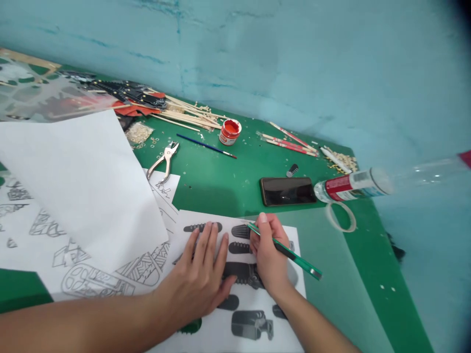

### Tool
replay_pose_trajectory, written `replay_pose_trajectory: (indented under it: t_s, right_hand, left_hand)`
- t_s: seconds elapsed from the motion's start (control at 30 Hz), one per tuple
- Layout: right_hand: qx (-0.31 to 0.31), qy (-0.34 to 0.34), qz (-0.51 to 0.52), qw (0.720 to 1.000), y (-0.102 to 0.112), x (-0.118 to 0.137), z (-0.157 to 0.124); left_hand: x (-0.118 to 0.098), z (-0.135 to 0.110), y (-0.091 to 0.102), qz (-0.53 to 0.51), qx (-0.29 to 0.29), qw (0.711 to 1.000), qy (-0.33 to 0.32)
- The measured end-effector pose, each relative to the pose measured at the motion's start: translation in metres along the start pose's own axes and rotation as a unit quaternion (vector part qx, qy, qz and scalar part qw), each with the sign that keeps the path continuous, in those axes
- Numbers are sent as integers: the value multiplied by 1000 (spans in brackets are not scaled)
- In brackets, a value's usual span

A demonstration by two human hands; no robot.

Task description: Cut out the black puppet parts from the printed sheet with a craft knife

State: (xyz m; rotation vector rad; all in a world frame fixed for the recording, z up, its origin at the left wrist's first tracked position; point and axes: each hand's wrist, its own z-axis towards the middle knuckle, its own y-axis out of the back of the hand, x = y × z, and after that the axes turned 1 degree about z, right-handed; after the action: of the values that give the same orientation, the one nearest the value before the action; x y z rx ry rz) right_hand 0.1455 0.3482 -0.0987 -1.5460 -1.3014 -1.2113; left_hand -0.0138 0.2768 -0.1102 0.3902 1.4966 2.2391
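Note:
My left hand (200,272) lies flat with fingers outstretched on a white sheet (289,333) printed with dark grey puppet-like shapes. It covers some of those shapes. In my right hand (272,255) is a slim green craft knife (294,256), gripped like a pen. Its tip touches or hovers just above a small striped dark shape (240,231) near the sheet's upper edge; I cannot tell which. A cut-out hole beside my left wrist shows green below. Under the sheet's right side lies a translucent mat (331,274).
Beyond the hands are a phone (287,191), a bottle (353,185), a tape ring (353,220), a red paint jar (230,132), a paintbrush (206,145) and a hole punch (164,162). Leftward lie white papers (77,181) with line drawings. Wooden sticks (187,115) lie near the wall.

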Motion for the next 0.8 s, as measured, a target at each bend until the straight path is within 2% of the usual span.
replay_pose_trajectory:
  t_s: [0.23, 0.43, 0.8]
  right_hand:
    - [-15, 41, -1, 999, 1, -2, 0]
    - [5, 77, -21, 997, 5, -1, -1]
    - [34, 85, -2, 996, 11, -2, 6]
  left_hand:
    - [-5, -2, -4, -1, -15, 1000, 6]
    - [-2, -1, -3, -5, -22, 1000, -1]
    - [0, -2, -7, -16, -28, 999, -4]
